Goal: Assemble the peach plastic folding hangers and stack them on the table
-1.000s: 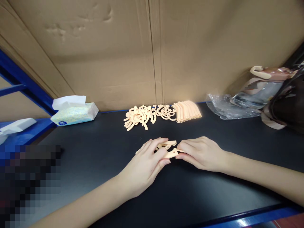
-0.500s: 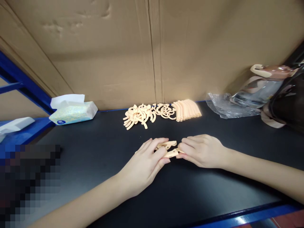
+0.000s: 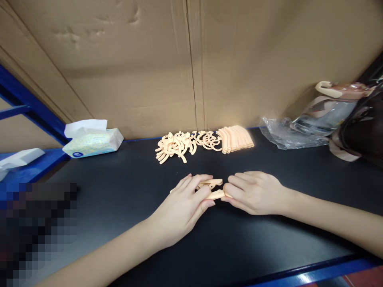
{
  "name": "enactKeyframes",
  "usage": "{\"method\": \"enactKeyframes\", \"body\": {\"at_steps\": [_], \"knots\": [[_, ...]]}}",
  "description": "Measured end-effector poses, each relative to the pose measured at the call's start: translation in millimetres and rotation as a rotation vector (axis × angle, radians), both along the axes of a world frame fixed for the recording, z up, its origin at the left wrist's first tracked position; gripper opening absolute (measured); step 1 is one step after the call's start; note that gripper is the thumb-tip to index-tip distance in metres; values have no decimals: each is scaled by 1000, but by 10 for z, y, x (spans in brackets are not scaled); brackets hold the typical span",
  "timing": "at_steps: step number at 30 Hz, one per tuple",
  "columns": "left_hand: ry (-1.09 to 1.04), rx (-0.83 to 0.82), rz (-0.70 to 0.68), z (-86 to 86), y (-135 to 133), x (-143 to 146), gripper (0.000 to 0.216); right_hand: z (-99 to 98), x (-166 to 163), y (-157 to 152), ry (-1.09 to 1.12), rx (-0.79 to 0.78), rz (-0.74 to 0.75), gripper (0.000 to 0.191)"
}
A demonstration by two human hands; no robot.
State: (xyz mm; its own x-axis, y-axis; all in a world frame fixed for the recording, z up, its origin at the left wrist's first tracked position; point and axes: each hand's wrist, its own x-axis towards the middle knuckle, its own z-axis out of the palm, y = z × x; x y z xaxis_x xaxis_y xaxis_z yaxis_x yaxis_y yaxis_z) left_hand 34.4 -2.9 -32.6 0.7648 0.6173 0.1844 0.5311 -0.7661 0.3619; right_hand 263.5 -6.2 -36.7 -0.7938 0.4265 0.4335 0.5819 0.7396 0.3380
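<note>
My left hand (image 3: 182, 207) is wrapped round a beige plastic assembly (image 3: 216, 194) made of narrow arms, two of whose ends stick out to the right past the fingers. Holes show in the part between the arms. Against the end of the lower arm, my right hand (image 3: 251, 193) is closed in a pinch on a small beige plastic piece (image 3: 228, 195), mostly covered by the fingers. The piece and the arm touch; how they join is hidden. Both hands are just above the black tabletop (image 3: 239, 243).
Behind the hands lie a heap of short curved beige parts (image 3: 173, 145), several beige hooks (image 3: 208, 139) and a row of curved beige tubes (image 3: 237, 138). A tissue pack (image 3: 92, 141) stands left. At right are a clear plastic bag (image 3: 284, 135) and a bottle (image 3: 326, 111). Cardboard (image 3: 134, 71) rises behind.
My right hand has tipped slightly down, and the small piece now sits closer against the lower arm's end. My left hand has hardly moved.
</note>
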Motion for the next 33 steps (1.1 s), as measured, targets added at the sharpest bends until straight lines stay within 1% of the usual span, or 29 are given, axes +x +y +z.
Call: {"method": "enactKeyframes", "body": {"at_steps": [3, 5, 8, 12, 15, 17, 19, 21, 23, 26, 28, 29, 30, 32, 33], "knots": [[34, -10, -16, 19, -15, 2, 25, 14, 12, 1, -31, 15, 38, 32], [42, -17, -13, 39, -9, -7, 25, 19, 20, -9, -44, 6, 65, 32], [29, -68, 1, 92, 44, -39, 23, 29, 27, -35, -40, -43, 135, 32], [-23, -157, 42, 136, 149, -99, 19, 61, 23, -56, 22, -125, 201, 24], [-85, -180, 95, 86, 205, -125, 20, 92, 22, -47, 67, -198, 222, 18], [-148, -188, 123, 27, 227, -125, 26, 110, 25, -40, 89, -231, 233, 16], [-234, -206, 151, -25, 242, -115, 34, 123, 30, -40, 104, -257, 215, 20], [-318, -210, 204, -52, 253, -100, 45, 136, 35, -46, 121, -318, 171, 27], [-389, -205, 295, -55, 262, -87, 53, 146, 39, -51, 151, -415, 138, 30], [-504, -246, 420, -38, 268, -73, 59, 143, 41, -45, 222, -589, 181, 27], [-579, -283, 454, -33, 267, -66, 60, 121, 36, -35, 270, -644, 227, 19], [-606, -295, 463, -33, 266, -62, 61, 105, 31, -32, 276, -632, 239, 14], [-628, -301, 470, -35, 264, -58, 62, 87, 24, -31, 266, -594, 244, 14], [-668, -322, 484, -41, 264, -51, 66, 56, 7, -39, 207, -493, 249, 25], [-689, -346, 495, -44, 267, -49, 68, 45, -2, -47, 174, -454, 257, 27]]}}
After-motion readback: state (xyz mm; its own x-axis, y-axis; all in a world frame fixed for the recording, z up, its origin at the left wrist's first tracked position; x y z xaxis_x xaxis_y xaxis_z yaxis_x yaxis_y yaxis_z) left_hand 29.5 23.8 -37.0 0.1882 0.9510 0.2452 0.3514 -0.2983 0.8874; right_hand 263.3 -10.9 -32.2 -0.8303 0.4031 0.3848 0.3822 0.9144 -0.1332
